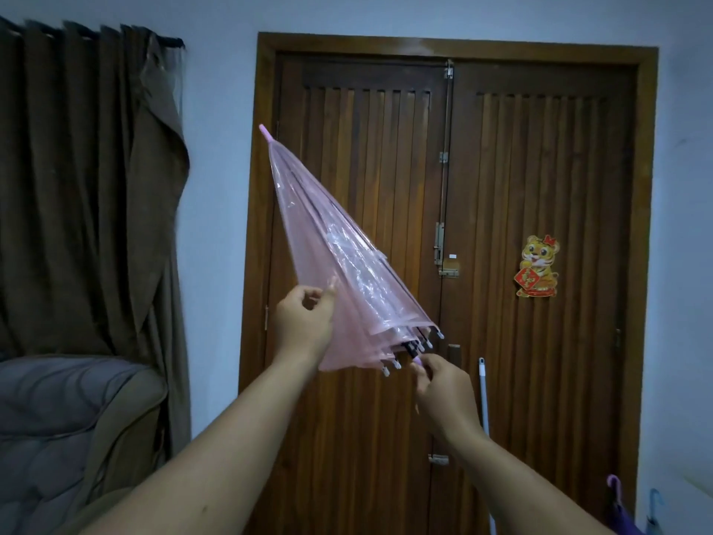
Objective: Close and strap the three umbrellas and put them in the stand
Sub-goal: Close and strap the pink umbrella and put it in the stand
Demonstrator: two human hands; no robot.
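Room with wooden double door [455, 245], curtain [85, 187], one sofa [69, 418]; one pink umbrella [339, 264] held midair, left hand [304, 322] pinching canopy, right hand [443, 388] gripping handle, maybe two more umbrellas [625, 511] bottom right.

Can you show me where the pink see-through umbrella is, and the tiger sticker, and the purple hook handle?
Pink see-through plastic umbrella [339, 264]: head view, on its folded canopy.
Yellow tiger sticker [537, 266]: head view, on the tiger's body.
Purple hooked umbrella handle [614, 490]: head view, on the hook's curve.

Pink see-through umbrella [339, 264] folded shut, unstrapped, held tilted, tip up-left, before wooden doors
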